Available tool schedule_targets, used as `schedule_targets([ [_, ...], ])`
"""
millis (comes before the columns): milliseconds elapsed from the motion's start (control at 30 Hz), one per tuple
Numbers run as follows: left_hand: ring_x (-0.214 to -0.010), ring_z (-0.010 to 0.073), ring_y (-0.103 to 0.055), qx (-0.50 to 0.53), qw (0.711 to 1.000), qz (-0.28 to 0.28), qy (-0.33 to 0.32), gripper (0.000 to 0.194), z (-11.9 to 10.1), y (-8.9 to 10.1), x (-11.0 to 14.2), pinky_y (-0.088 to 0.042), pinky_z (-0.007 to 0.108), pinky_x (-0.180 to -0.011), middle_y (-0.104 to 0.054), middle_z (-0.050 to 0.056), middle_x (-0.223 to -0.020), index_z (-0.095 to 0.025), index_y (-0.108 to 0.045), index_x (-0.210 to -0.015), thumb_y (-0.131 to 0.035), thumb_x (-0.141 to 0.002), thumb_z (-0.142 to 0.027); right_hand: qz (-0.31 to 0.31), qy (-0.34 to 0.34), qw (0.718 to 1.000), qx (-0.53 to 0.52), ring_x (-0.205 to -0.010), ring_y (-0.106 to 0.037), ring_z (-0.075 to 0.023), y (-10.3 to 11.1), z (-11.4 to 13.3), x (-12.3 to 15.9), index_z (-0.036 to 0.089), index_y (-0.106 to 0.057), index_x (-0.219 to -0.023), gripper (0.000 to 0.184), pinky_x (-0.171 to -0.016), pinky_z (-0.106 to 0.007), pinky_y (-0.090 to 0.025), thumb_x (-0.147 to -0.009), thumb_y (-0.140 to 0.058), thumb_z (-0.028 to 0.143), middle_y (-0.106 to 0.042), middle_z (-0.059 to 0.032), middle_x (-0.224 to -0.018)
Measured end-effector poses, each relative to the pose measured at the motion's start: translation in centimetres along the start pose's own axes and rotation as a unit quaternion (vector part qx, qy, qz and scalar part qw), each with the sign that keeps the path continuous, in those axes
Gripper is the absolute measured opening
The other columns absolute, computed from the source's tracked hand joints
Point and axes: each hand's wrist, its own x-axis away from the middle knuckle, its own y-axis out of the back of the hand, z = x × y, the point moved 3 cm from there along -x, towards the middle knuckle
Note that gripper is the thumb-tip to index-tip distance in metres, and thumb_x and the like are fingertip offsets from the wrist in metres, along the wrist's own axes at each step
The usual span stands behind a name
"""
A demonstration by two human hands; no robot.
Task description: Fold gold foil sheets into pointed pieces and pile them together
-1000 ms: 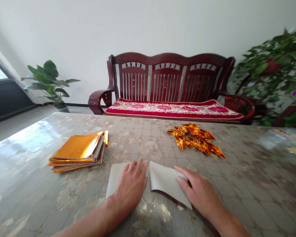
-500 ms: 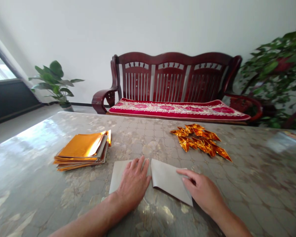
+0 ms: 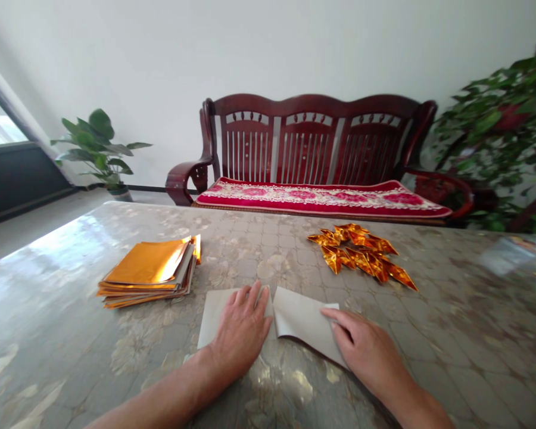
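Note:
Grey-backed paper (image 3: pixel 211 310) lies in front of me, its left part flat on the table. My left hand (image 3: pixel 245 328) rests on that part, palm down, with the fingers stretched forward. To the right, another grey part of the paper (image 3: pixel 301 319) slants up off the table, its near edge bowed. My right hand (image 3: pixel 370 345) grips its right side, index finger along the top and the other fingers curled, partly hidden. A narrow seam runs between the two parts; whether they are one sheet I cannot tell.
A stack of gold foil paper (image 3: pixel 145 265) sits at left on the patterned table (image 3: pixel 241 250). Several folded gold foil pieces (image 3: pixel 361 253) lie at back right, with a clear plastic bag (image 3: pixel 511 256) farther right. Beyond stands a wooden bench (image 3: pixel 304 143), between potted plants (image 3: pixel 100 149).
The camera has turned slightly left, so everything sits farther right in view. My left hand stays flat on the paper. The right part's near edge flattened, then bowed again under my right hand.

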Motion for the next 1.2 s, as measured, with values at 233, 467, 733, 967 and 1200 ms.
schedule_targets([
  [233,-0.137,0.0314,-0.04,0.022,1.0,-0.012,0.008,0.047,0.3,-0.1,0.2,-0.033,0.05,-0.113,-0.046,0.012,-0.15,-0.016,-0.048,-0.142,-0.049,-0.097,-0.031,0.023,-0.019,0.999,0.012,-0.096,-0.073,-0.0213,0.4,0.5,-0.1,0.032,-0.072,-0.111,0.032,-0.079,-0.032,-0.056,-0.093,-0.045,0.029,-0.076,0.0012,-0.109],
  [467,-0.142,0.0335,-0.035,0.023,1.0,-0.013,0.016,0.05,0.6,-1.2,0.3,-0.029,0.056,-0.114,-0.041,0.011,-0.155,-0.019,-0.044,-0.146,-0.045,-0.098,-0.032,0.004,-0.003,1.0,0.007,-0.097,-0.072,-0.0215,0.0,0.0,0.2,0.03,-0.073,-0.109,0.035,-0.085,-0.034,-0.056,-0.089,-0.046,0.022,-0.076,-0.0011,-0.109],
  [733,-0.143,0.0358,-0.032,0.023,0.999,-0.002,0.024,0.05,0.7,-1.2,0.3,-0.027,0.061,-0.113,-0.039,0.011,-0.156,-0.021,-0.042,-0.147,-0.043,-0.099,-0.034,0.012,-0.011,1.0,0.015,-0.098,-0.072,-0.0223,0.2,-0.4,0.4,0.029,-0.072,-0.11,0.034,-0.084,-0.035,-0.056,-0.091,-0.045,0.026,-0.076,-0.0018,-0.11],
  [967,-0.143,0.0356,-0.031,0.018,0.999,-0.001,0.034,0.049,0.7,-1.1,0.1,-0.026,0.062,-0.113,-0.038,0.012,-0.156,-0.019,-0.042,-0.147,-0.042,-0.1,-0.033,0.031,-0.057,0.998,0.019,-0.081,-0.073,-0.021,0.7,0.2,0.2,0.032,-0.072,-0.114,0.034,-0.07,-0.03,-0.055,-0.088,-0.05,0.028,-0.078,0.0006,-0.09],
  [1200,-0.144,0.0358,-0.03,0.021,0.999,0.006,0.034,0.05,0.7,-1.0,0.2,-0.025,0.064,-0.112,-0.038,0.012,-0.156,-0.019,-0.041,-0.148,-0.041,-0.1,-0.033,0.031,-0.033,0.999,0.022,-0.098,-0.071,-0.0219,0.2,-0.5,0.3,0.03,-0.072,-0.113,0.042,-0.084,-0.034,-0.055,-0.085,-0.043,0.019,-0.075,-0.001,-0.111],
])
